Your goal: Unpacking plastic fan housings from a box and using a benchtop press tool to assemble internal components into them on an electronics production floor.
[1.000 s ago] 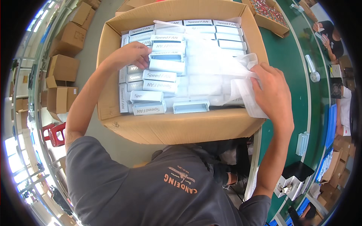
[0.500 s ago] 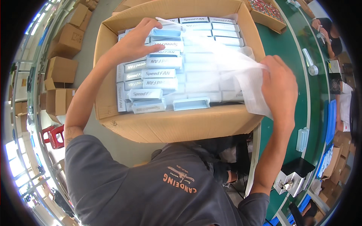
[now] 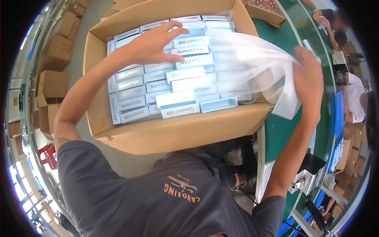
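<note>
A large open cardboard box (image 3: 179, 136) in front of me holds rows of silvery, light-blue rectangular housings (image 3: 130, 82) with dark printed lettering. Several housings lie loose on top, one (image 3: 218, 104) with its hollow side showing. My left hand (image 3: 160, 44) is over the far middle of the rows, thumb and fingers spread, with nothing in its grasp. Thin translucent white plastic sheeting (image 3: 252, 53) drapes across the box's right half. My right hand (image 3: 310, 81), beyond the right wall of the box, grips a gathered edge of it; some sheeting hangs below that hand.
To the right runs a green-topped workbench (image 3: 274, 41) with a tray of small reddish parts (image 3: 266, 11) and a metal fixture (image 3: 306, 179). Other people work across the bench. Cardboard boxes (image 3: 55, 85) and a red stool (image 3: 48, 157) stand at the left.
My right hand has pulled the sheeting further right, uncovering more housings at the left and middle. My left hand, earlier at the sheeting's far left edge, is now free of it with fingers spread.
</note>
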`<state>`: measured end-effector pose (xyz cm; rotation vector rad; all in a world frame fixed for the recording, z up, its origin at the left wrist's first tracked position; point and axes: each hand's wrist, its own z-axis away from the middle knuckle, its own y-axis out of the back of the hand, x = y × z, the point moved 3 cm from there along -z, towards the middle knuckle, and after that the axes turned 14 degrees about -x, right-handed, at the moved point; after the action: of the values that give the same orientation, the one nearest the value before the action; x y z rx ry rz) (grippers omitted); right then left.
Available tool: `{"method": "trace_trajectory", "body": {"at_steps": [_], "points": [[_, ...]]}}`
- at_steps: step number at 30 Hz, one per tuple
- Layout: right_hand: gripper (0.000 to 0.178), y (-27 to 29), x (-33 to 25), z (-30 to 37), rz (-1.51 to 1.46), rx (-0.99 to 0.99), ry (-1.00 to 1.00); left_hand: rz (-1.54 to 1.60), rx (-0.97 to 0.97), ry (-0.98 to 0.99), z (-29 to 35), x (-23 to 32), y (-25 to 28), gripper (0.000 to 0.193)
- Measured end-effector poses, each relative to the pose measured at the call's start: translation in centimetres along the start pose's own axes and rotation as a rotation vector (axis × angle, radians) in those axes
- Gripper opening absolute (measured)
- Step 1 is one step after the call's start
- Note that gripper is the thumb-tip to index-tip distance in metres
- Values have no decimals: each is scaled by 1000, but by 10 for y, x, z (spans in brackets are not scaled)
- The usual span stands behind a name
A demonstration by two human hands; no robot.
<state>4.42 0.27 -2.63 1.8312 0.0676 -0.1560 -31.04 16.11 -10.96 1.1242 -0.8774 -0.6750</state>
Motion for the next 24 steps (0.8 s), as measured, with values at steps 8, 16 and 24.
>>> {"method": "trace_trajectory", "body": {"at_steps": [8, 16, 24], "points": [[29, 7, -106, -6, -264, -142, 388, -14, -60, -25, -24, 2, -6, 55], [12, -26, -132, -14, -258, -434, 580, 50, -14, -26, -26, 0, -11, 38], [19, -94, -144, -31, -81, -447, 516, -29, 121, -130, -28, -1, -14, 12]]}}
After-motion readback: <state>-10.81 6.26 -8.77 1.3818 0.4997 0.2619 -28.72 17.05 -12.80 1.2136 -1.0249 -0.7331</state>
